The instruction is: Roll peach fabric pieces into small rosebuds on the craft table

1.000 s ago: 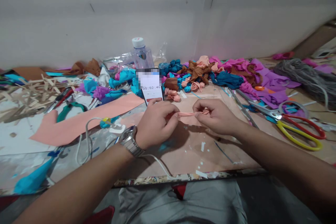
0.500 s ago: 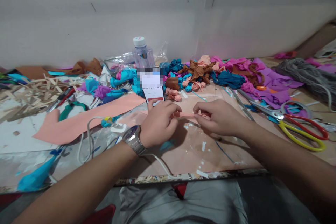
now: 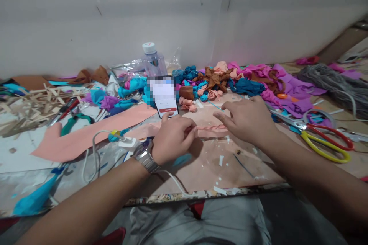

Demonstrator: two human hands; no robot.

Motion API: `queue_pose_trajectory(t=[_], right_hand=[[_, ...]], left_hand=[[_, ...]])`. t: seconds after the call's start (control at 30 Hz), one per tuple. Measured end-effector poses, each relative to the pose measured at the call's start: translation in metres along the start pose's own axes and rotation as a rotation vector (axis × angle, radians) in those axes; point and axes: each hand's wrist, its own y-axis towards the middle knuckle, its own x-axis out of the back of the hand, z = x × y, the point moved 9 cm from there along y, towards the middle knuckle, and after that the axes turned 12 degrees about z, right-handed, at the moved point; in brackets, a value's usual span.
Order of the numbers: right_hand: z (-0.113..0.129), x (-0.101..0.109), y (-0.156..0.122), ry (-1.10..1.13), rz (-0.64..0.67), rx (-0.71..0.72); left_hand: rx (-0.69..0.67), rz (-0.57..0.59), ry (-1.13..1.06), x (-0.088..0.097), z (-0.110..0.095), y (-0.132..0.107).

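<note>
A narrow strip of peach crepe paper [image 3: 212, 131], ruffled along its upper edge, stretches across the table between my hands. My left hand [image 3: 176, 134], with a metal watch on the wrist, pinches the strip near its middle. Past the strip's right end, my right hand [image 3: 247, 118] hovers with thumb and forefinger apart and nothing between them. Its other fingers are partly curled. Just behind my left hand a phone [image 3: 168, 110] leans upright against a clear bottle [image 3: 153, 63] with a white cap. Several rolled peach paper flowers [image 3: 188, 104] lie right of the phone.
Scissors [image 3: 301, 125] with red and yellow handles lie at right, beside grey yarn [image 3: 327, 84]. Crumpled coloured paper [image 3: 247, 86] lines the back. At left are a large peach sheet [image 3: 94, 134], green-handled pliers [image 3: 71, 121], wooden sticks [image 3: 31, 103], a white cable [image 3: 93, 157] and a blue paper cone [image 3: 36, 197].
My right hand has let go of the strip and lifted slightly up and to the right, its fingers parting. More of the ruffled edge shows. My left hand keeps its pinch.
</note>
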Motion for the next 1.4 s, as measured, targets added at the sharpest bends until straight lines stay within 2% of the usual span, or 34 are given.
queue_pose_trajectory(t=[0.07, 0.13, 0.2, 0.27, 0.33, 0.53, 0.77, 0.9, 1.07, 1.2, 1.4], right_hand=[[0.008, 0.003, -0.002, 0.000, -0.043, 0.048], [0.023, 0.003, -0.004, 0.046, -0.042, 0.159], [0.041, -0.003, -0.007, 0.147, 0.015, 0.284], [0.053, -0.010, -0.009, 0.258, 0.090, 0.348], [0.058, -0.016, -0.009, 0.340, 0.134, 0.355], [0.056, -0.023, -0.005, 0.438, 0.163, 0.328], [0.054, -0.020, -0.007, 0.526, 0.079, 0.345], [0.055, -0.021, -0.007, 0.537, 0.080, 0.357], [0.056, -0.016, -0.008, 0.508, 0.012, 0.387], [0.059, -0.011, -0.012, 0.424, -0.056, 0.411], [0.071, -0.001, -0.020, 0.251, -0.142, 0.532]], left_hand=[[-0.003, 0.000, -0.014, -0.001, -0.001, 0.000], [-0.008, 0.007, -0.041, -0.001, -0.001, 0.001], [-0.012, 0.019, -0.066, -0.002, -0.001, 0.001], [-0.016, 0.036, -0.085, -0.003, -0.002, 0.002], [-0.034, 0.056, -0.104, -0.004, -0.005, 0.002], [-0.074, 0.078, -0.130, -0.006, -0.010, 0.000], [-0.068, 0.068, -0.163, -0.004, -0.007, 0.000], [-0.077, 0.053, -0.180, -0.002, -0.008, 0.000], [-0.081, 0.064, -0.265, -0.003, -0.006, 0.001], [-0.078, 0.099, -0.381, -0.007, -0.001, 0.002], [-0.008, 0.150, -0.522, -0.015, 0.008, 0.002]])
